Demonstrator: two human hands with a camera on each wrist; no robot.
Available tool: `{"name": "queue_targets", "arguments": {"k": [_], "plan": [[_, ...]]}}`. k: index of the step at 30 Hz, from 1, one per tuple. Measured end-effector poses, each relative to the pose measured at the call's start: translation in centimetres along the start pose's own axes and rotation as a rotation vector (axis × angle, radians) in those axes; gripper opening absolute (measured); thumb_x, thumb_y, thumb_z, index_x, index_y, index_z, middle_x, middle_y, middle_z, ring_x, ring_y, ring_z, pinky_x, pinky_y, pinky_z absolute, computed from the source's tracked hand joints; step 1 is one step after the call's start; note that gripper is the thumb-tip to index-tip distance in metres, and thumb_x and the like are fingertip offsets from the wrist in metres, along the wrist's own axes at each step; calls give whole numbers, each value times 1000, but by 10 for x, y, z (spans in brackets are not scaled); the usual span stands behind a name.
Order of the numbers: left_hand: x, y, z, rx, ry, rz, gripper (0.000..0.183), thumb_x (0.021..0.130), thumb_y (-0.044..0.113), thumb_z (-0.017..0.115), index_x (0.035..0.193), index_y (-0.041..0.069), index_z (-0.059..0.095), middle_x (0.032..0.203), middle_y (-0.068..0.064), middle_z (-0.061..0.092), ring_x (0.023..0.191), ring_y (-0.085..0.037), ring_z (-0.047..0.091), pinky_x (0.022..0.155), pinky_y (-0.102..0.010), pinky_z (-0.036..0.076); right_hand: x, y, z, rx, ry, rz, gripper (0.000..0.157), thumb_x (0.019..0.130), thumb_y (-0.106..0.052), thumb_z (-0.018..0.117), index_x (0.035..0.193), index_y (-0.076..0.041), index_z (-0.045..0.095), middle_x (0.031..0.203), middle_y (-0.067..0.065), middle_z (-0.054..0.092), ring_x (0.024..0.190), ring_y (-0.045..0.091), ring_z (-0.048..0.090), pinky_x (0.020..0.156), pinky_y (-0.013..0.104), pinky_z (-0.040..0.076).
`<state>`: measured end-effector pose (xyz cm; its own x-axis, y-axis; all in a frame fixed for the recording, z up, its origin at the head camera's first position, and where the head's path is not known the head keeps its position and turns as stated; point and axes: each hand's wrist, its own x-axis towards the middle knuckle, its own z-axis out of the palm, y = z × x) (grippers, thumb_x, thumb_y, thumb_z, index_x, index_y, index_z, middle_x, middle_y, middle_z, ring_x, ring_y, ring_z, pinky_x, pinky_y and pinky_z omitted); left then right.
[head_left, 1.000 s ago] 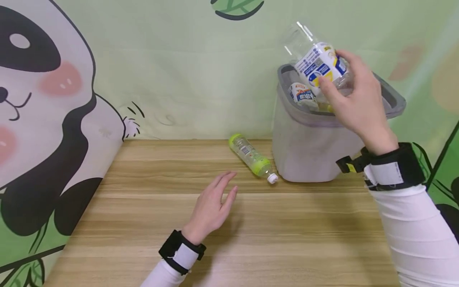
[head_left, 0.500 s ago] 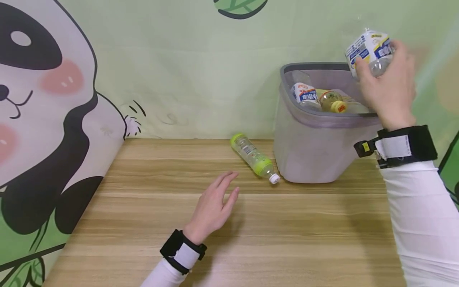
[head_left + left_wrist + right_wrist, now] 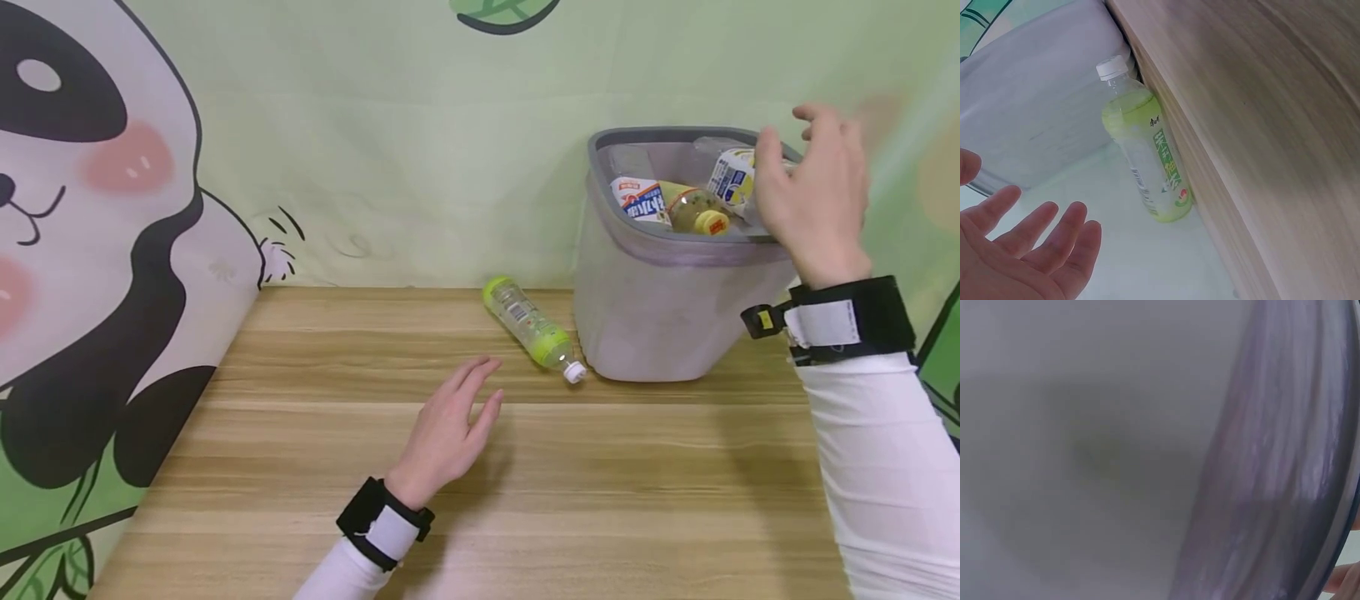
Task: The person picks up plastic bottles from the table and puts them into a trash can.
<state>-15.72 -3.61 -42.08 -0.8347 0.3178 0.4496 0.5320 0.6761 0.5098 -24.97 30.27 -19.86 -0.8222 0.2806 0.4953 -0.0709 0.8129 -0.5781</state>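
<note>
Over the right rim of the grey trash bin (image 3: pixel 660 317), my right hand (image 3: pixel 821 192) is raised with its fingers spread and holds nothing. Just left of it, a clear bottle with a blue, white and yellow label (image 3: pixel 731 175) lies inside the bin, partly hidden by the hand. My left hand (image 3: pixel 447 421) hovers above the table with relaxed fingers, touching nothing. Beyond its fingertips a clear bottle with green ends and a white cap (image 3: pixel 528 325) lies on its side, cap pointing toward the bin's base. The bin's wall and liner fill most of the right wrist view.
Also in the bin are a yellow-capped bottle (image 3: pixel 693 210) and a bottle with a blue and orange label (image 3: pixel 640 200). The bin stands on the wooden table (image 3: pixel 600 500) at its back right. A panda-printed backdrop (image 3: pixel 360 167) rises behind the table.
My right hand has moved right and let go of the blue-and-yellow-labelled bottle, which has dropped into the bin. The left hand and the green bottle have stayed about where they were.
</note>
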Motion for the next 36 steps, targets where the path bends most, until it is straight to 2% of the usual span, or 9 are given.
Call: {"name": "queue_targets", "arguments": {"k": [3,8,11,13,16,20,26,30,36], "plan": [[0,0,0,0,11,4,44,100,35,41,137,12,49,138,-11,49,121,-25,50,96,-46,46,-6,0,4,11,65,-61,52,95,-32,38,138,-5,45,130,19,47,115,34,42,94,47,33],[0,0,0,7,28,13,43,99,32,44,136,11,49,138,-12,49,120,-26,50,95,-47,45,-21,-4,12,85,219,-202,37,92,-23,46,119,-1,61,106,8,55,99,29,50,90,40,37],[1,-1,0,19,52,29,43,98,30,46,136,10,49,137,-13,50,120,-27,51,95,-47,46,-33,-10,16,137,286,-282,31,90,-16,49,110,1,65,100,12,58,92,28,53,84,35,40],[2,-2,0,30,71,40,43,97,28,47,136,10,49,137,-13,50,120,-27,51,95,-46,46,-44,-14,19,146,307,-355,29,90,-12,48,107,2,66,99,18,60,90,29,55,79,33,43],[4,-3,-1,42,106,62,42,96,25,49,134,9,50,136,-13,50,120,-26,50,96,-44,46,-60,-20,25,200,321,-412,26,88,-9,48,103,2,67,96,18,62,86,28,57,75,25,45],[7,-5,-1,58,145,86,42,95,23,50,133,7,50,136,-15,50,121,-28,49,97,-45,44,-81,-26,39,294,314,-449,22,84,-4,52,97,2,68,92,16,63,82,23,57,73,18,44],[10,-10,-3,115,199,96,42,93,21,51,133,7,50,136,-16,49,121,-32,48,98,-49,42,-115,-26,72,385,243,-507,21,80,1,54,95,3,68,90,16,63,80,22,58,71,27,48],[10,-15,-3,167,213,86,42,92,21,51,132,8,51,136,-17,49,122,-33,46,99,-50,40,-138,-23,96,426,154,-478,23,80,3,53,98,2,67,92,15,63,81,21,59,68,34,51],[9,-22,-2,250,203,61,45,90,22,55,133,8,51,136,-19,48,124,-36,43,99,-55,38,-161,-14,133,407,8,-398,22,81,1,55,101,1,65,94,13,63,80,22,59,67,38,54]]}}
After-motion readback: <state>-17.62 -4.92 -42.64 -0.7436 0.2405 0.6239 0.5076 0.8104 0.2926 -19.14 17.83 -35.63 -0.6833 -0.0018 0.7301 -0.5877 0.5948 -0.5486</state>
